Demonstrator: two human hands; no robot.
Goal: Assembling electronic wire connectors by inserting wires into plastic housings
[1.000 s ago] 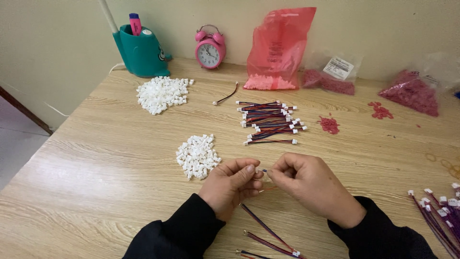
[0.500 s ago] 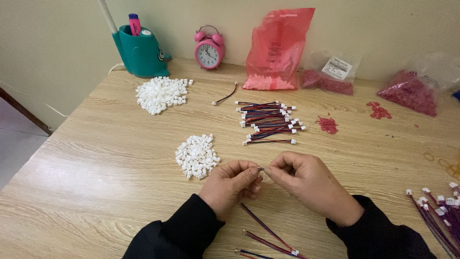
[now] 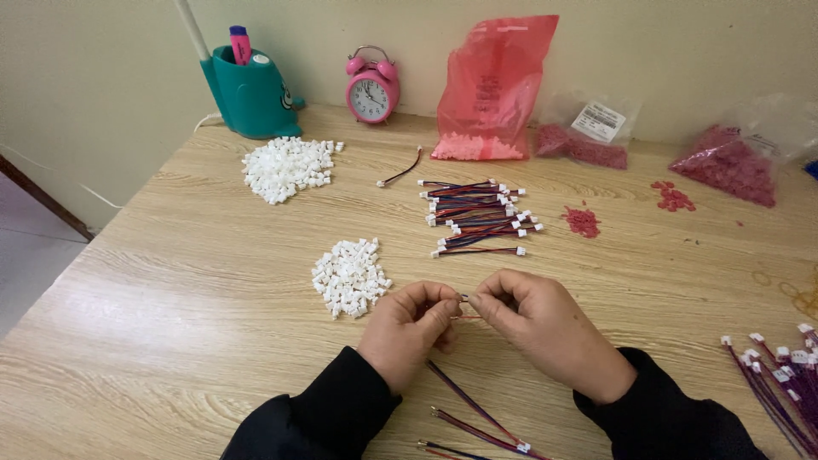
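Note:
My left hand and my right hand meet fingertip to fingertip near the table's front edge. Between them they pinch the end of a thin red and dark wire; what sits on its tip is too small to tell. A small pile of white plastic connectors lies just left of my left hand. Several loose wires lie on the table below my wrists. A stack of finished wires with white ends rests beyond my hands.
A bigger heap of white connectors lies far left, by a teal pen holder. A pink alarm clock and pink plastic bags line the wall. More wires lie at the right edge. Red bits are scattered.
None beyond a slight shift of the fingers; both hands stay together on the wire.

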